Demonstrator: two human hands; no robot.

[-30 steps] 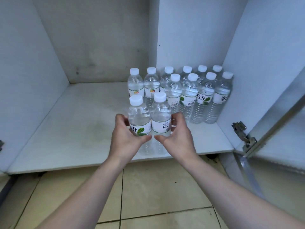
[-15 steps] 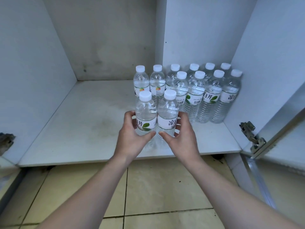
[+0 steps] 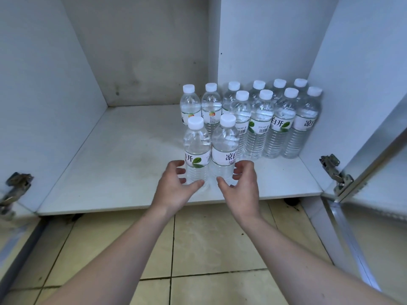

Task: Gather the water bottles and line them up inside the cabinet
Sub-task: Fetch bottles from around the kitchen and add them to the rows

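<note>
Two clear water bottles with white caps stand upright side by side on the cabinet shelf (image 3: 114, 164): the left front bottle (image 3: 196, 148) and the right front bottle (image 3: 225, 144). My left hand (image 3: 176, 190) and my right hand (image 3: 241, 188) flank their bases with fingers spread and loosened; only the fingertips are near the plastic. Behind them, several more bottles (image 3: 259, 119) stand in two rows against the back right corner.
The white cabinet's left half of the shelf is bare and stained. A metal hinge (image 3: 334, 170) sticks out by the open right door (image 3: 378, 164), and another hinge (image 3: 14, 188) sits at the left edge. Beige floor tiles (image 3: 198, 243) lie below the shelf's front edge.
The two front bottles were pushed deeper onto the shelf toward the rows. My hands, which gripped them before, have loosened and drawn back slightly.
</note>
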